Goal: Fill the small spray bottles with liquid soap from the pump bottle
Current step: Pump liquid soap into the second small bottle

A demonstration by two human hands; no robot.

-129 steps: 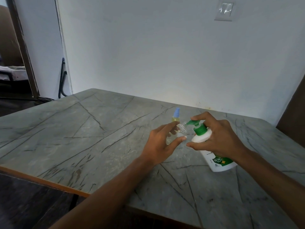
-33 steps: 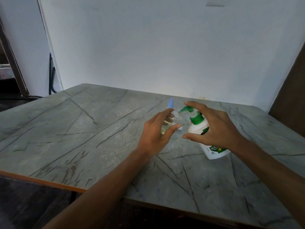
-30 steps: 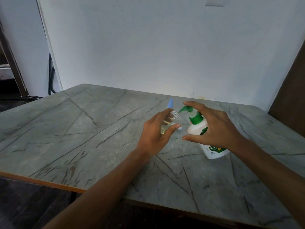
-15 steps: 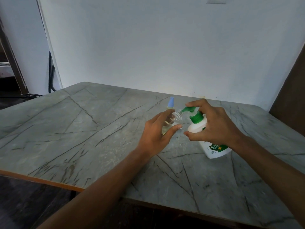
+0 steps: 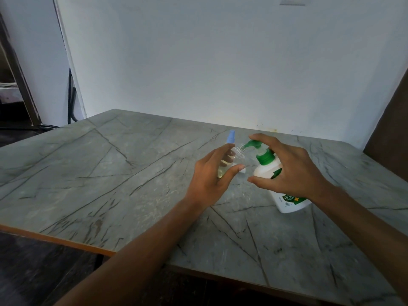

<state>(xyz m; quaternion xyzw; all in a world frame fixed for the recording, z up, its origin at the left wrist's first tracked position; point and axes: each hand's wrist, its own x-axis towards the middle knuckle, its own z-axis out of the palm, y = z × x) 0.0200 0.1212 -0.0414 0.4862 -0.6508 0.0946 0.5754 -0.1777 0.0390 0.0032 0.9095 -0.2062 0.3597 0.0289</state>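
My left hand (image 5: 213, 175) grips a small clear spray bottle (image 5: 237, 154), tilted with its open threaded neck touching the green nozzle of the pump bottle. Yellowish liquid shows in its lower part. My right hand (image 5: 289, 171) holds the white pump bottle (image 5: 284, 195), which leans on the table, with my forefinger lying on the green pump head (image 5: 254, 144). A second small bottle with a blue spray cap (image 5: 297, 136) stands behind my left hand, mostly hidden. A small white piece (image 5: 309, 171) lies on the table below the clear bottle.
The grey marble-patterned table (image 5: 110, 173) has an orange front edge at the lower left. A white wall runs behind it, a dark brown panel stands at the right, and a doorway opens at the far left.
The green pump head has risen a little under my right forefinger over the last second. Both hands stay in place, with the neck at the nozzle.
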